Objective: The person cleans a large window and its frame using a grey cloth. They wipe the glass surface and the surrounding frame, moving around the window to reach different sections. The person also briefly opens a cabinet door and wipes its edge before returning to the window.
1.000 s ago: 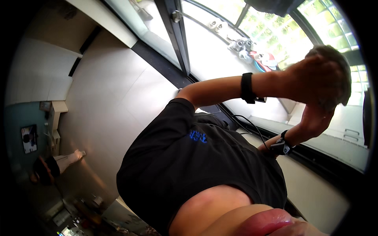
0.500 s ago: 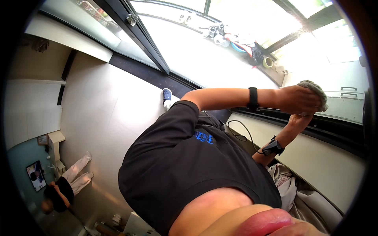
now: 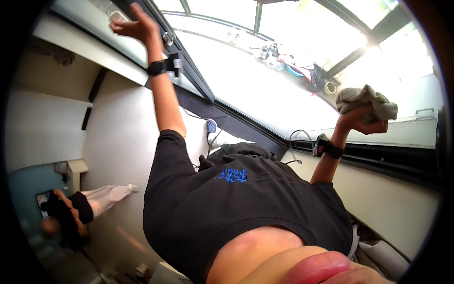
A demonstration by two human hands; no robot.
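My left hand (image 3: 137,26) is raised at the upper left with its fingers apart, near the black-framed glass door (image 3: 191,75). A small pale shape shows beside its fingers; whether the hand touches it I cannot tell. At the right, my right hand (image 3: 364,120) grips a bunched grey-green cloth (image 3: 364,98), which bulges above the fingers in front of the bright glass. Each wrist wears a black strap with a small box, and a thin cable hangs near the right one.
A pale sill (image 3: 373,177) runs along the right. Beyond the glass lie shoes (image 3: 269,49), bags and a yellowish pot (image 3: 329,87). Another person (image 3: 78,210) in a black top and light trousers is at the lower left. A blue clog (image 3: 211,126) shows by the door track.
My left hand has left the cloth and swung far to the left, opening. The cloth is now in my right hand alone, slightly further left. The other person has shifted.
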